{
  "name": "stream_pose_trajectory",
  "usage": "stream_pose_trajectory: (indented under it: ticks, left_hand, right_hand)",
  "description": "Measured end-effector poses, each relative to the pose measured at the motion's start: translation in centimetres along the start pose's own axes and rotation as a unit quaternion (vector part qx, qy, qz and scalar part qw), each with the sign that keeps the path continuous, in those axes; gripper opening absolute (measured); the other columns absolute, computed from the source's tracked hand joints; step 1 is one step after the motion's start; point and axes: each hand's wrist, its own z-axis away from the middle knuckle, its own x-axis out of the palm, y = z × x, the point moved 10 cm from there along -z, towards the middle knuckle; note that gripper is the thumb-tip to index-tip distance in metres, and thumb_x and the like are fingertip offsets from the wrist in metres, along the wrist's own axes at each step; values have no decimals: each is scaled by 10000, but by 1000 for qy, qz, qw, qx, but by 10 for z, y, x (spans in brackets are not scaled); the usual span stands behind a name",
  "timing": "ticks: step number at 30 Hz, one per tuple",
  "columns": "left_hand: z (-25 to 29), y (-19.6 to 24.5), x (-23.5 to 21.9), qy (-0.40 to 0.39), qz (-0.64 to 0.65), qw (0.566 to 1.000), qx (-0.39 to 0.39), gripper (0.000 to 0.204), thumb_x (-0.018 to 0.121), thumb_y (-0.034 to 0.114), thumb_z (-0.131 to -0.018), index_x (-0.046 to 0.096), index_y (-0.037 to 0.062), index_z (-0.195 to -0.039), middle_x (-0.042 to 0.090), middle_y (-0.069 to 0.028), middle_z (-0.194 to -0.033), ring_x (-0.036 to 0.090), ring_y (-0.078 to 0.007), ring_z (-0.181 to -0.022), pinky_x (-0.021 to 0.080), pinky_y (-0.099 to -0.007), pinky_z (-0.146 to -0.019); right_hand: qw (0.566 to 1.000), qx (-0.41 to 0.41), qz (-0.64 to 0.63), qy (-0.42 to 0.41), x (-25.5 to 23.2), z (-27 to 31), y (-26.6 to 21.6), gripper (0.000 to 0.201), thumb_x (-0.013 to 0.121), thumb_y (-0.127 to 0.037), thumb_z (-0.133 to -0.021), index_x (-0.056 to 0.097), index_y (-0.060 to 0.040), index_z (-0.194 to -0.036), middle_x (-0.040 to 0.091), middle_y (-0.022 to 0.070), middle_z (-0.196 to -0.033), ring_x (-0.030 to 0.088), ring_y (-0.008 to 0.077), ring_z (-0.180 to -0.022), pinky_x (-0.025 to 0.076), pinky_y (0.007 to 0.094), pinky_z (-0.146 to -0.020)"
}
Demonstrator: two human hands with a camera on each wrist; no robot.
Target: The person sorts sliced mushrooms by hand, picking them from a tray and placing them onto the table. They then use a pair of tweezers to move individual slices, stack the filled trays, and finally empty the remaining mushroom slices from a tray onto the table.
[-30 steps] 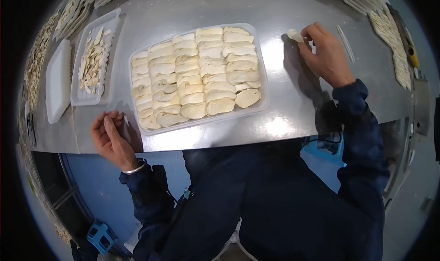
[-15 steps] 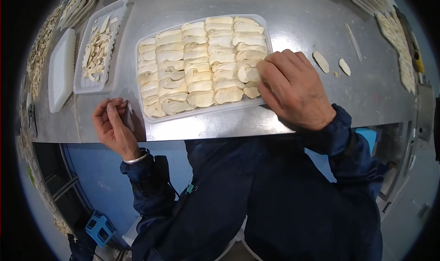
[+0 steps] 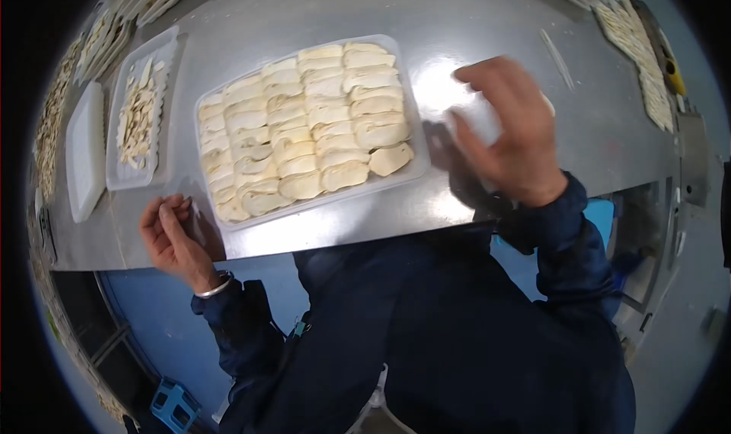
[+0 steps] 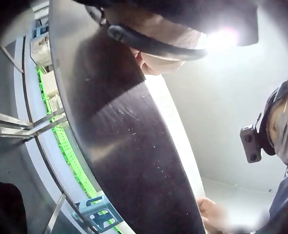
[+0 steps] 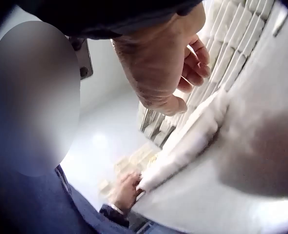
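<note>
Rows of overlapping pale mushroom slices [image 3: 295,146] fill a clear plastic tray [image 3: 420,154] on the metal table. To the right of that tray my right hand [image 3: 518,133] is over the table, blurred, its thumb and fingers apart. The right wrist view shows the same hand [image 5: 166,68] with loosely bent fingers and nothing between them. Just behind it the edge of a white slice [image 3: 547,103] shows; the hand hides the rest. My left hand [image 3: 175,240] rests at the table's front edge, left of the tray's near corner, fingers loosely curled.
A smaller tray [image 3: 169,91] at the left holds loose slice scraps [image 3: 139,114], with a white tray [image 3: 85,152] beside it. Thin white strips [image 3: 557,59] lie at the back right. Filled trays [image 3: 632,61] line the far right, near a yellow-handled tool [image 3: 675,78].
My right hand pinched a slice right of the tray, carried it left to the near right rows, let it go and moved back right. My left hand stayed by the tray.
</note>
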Motion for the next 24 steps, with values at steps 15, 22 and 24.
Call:
stream_pose_trajectory:
  ticks: [15,22,24]
  left_hand:
    - [0,3,2,-12,-39,999,-5,173,510,109,-953,538,-28,-1054,649,-117,-887,601,-132,-786,490,-241,-730]
    - [1,3,2,-4,-17,1000,-8,166,506,98,-953,540,-29,-1054,650,-117,-893,593,-133,-781,488,-250,-747]
    - [1,4,2,-5,-28,1000,-2,167,505,96,-953,539,-30,-1056,650,-119,-897,593,-135,-782,490,-254,-751]
  right_hand:
    - [972,185,106,-100,4,48,87,224,625,-135,-748,561,35,-879,555,178,-840,561,338,-788,459,419,-717]
    - [973,171,118,-94,9,42,81,191,626,-110,-733,564,2,-874,547,154,-832,548,330,-762,446,416,-683]
    - [987,111,101,-61,4,33,58,188,630,-96,-719,566,-8,-873,543,143,-822,543,318,-748,440,405,-670]
